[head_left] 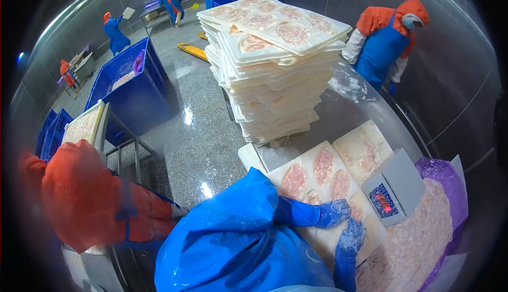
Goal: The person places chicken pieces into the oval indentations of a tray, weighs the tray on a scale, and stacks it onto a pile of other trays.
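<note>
A white moulded tray (317, 154) holds several oval portions of pale pink raw meat (323, 166) on the steel table. My left hand (333, 214), in a whitened blue glove, lies over the tray beside one portion (357, 210), fingers stretched out. Close by, my right hand (351, 237) is also gloved and rests at the tray's near side with fingers extended. Neither hand visibly grips anything; the undersides of the fingers are hidden. A grey scale (400, 178) with a red lit display stands right of the tray, near a heap of minced-looking pale meat (410, 239).
A tall, uneven stack of filled white trays (275, 75) rises ahead. Another tray (355, 138) lies behind the scale. Purple sheeting (447, 181) edges the meat heap. A co-worker (100, 196) stands close at left, another (386, 43) at far right. A blue bin (127, 80) stands on the wet floor.
</note>
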`<state>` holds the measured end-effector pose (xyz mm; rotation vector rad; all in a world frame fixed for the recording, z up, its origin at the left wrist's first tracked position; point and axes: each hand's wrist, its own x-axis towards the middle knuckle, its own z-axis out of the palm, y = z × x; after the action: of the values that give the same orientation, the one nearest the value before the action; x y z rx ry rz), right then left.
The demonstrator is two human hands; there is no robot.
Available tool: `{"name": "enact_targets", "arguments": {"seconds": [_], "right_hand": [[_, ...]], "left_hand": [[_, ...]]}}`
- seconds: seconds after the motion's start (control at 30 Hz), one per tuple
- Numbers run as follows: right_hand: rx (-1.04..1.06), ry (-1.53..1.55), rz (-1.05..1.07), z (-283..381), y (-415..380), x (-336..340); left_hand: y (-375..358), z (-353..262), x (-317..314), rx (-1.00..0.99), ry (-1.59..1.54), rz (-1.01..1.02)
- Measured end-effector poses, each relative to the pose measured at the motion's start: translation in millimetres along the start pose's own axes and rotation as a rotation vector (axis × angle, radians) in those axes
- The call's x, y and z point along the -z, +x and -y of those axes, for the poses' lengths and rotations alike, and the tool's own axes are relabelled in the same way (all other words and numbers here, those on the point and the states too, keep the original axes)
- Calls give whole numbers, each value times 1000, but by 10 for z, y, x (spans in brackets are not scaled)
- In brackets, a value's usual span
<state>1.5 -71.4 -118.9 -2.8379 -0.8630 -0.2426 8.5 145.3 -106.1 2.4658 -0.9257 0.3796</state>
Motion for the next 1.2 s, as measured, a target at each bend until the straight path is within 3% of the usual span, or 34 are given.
{"name": "enact_targets", "arguments": {"seconds": [0.07, 0.13, 0.17, 0.23, 0.33, 0.4, 0.47, 0.5, 0.53, 0.57, 0.6, 0.63, 0.67, 0.7, 0.73, 0.8, 0.9, 1.0, 1.07, 1.1, 1.17, 1.2], "right_hand": [[11, -13, -27, 35, 23, 47], [21, -22, -51, 25, 18, 7], [59, -25, -145, -17, 18, -70], [91, -28, -232, -29, -10, -108], [15, -55, -218, 94, 89, -15], [18, -63, -283, 90, 86, -64], [87, -130, -389, 59, 165, -174], [97, -134, -421, 108, 195, -102], [74, -125, -385, 151, 215, -67], [33, -95, -396, 173, 209, -67], [47, -16, -342, 182, 173, 42], [65, 76, -255, 126, 105, 118], [-210, 973, -332, 195, 56, 166], [-483, 1859, -451, 215, -28, 242], [-520, 1842, -473, 78, -193, 387], [-232, 320, -527, -123, -440, 613], [-445, 573, -537, -271, -779, 569], [-450, 535, -537, -249, -905, 599], [-435, 508, -518, -295, -920, 597], [-416, 487, -498, -297, -920, 574], [-425, 482, -487, -163, -785, 661], [-420, 473, -484, -112, -672, 698]], "left_hand": [[14, 41, -47, 16, -9, 79], [11, 31, -40, -63, 116, -172], [14, 9, -9, -61, 113, -169], [33, -17, 83, 30, 62, 69], [21, 18, 23, 50, 52, 37], [5, 104, -153, 22, 86, -17], [-7, 256, -389, -33, 58, -240], [134, 222, -238, 39, -51, -171], [259, 274, -411, 60, -352, -394], [220, 377, -598, 1, -82, -353], [181, 346, -334, -70, 178, -317], [256, 260, -22, -15, 104, -138], [308, 284, 83, 65, 205, 154], [122, 234, 149, 56, 266, 25], [71, 213, 191, 57, 345, -123], [86, 53, 186, 72, 186, -81], [130, -34, -26, 40, 57, 38], [322, 83, -101, 38, 140, 163], [384, -66, 51, 30, 84, -53], [382, -48, -6, 20, 81, -45], [331, -7, -147, -55, 132, 178], [367, 57, -163, -61, 130, 177]]}}
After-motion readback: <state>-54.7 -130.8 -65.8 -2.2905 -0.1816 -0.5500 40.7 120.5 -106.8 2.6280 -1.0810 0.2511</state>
